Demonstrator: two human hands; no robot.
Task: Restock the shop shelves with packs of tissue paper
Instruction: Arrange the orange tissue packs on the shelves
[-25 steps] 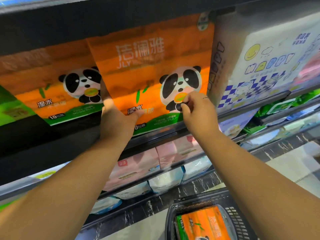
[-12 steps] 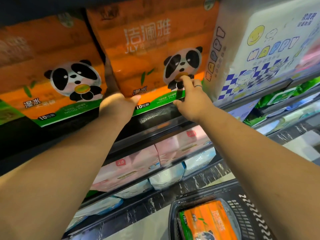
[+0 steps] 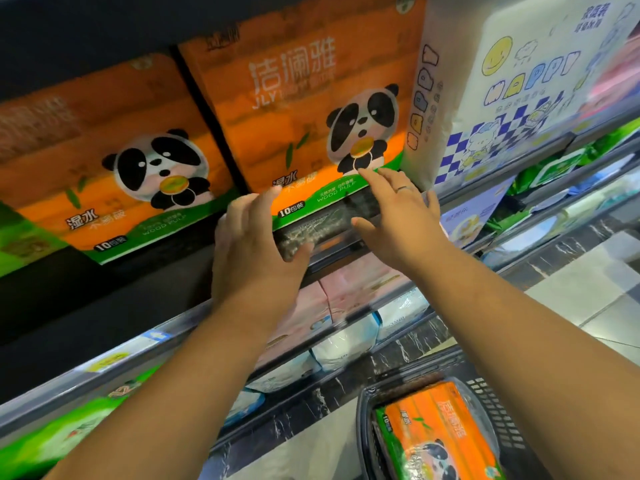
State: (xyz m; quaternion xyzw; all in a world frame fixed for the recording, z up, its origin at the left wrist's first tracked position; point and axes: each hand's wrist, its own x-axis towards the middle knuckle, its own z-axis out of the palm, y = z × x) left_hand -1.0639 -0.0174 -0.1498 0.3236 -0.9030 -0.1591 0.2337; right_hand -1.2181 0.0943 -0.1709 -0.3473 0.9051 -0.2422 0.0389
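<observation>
An orange tissue pack with a panda stands on the upper shelf, between a second orange panda pack on its left and a white-and-blue pack on its right. My left hand is spread open just below the pack's lower left corner, fingers straight. My right hand, a ring on one finger, is open at the pack's lower right edge, fingertips at or just off the green band. Neither hand holds anything. A third orange pack lies in a black basket on the floor.
Lower shelves hold pink packs, white packs and green packs. More green and blue goods sit on the shelves at the right. A light tiled floor runs beside the dark marble shelf base.
The middle orange pack has gone back and upright onto the shelf. Both hands have come off its front and dropped to its lower edge, fingers now spread.
</observation>
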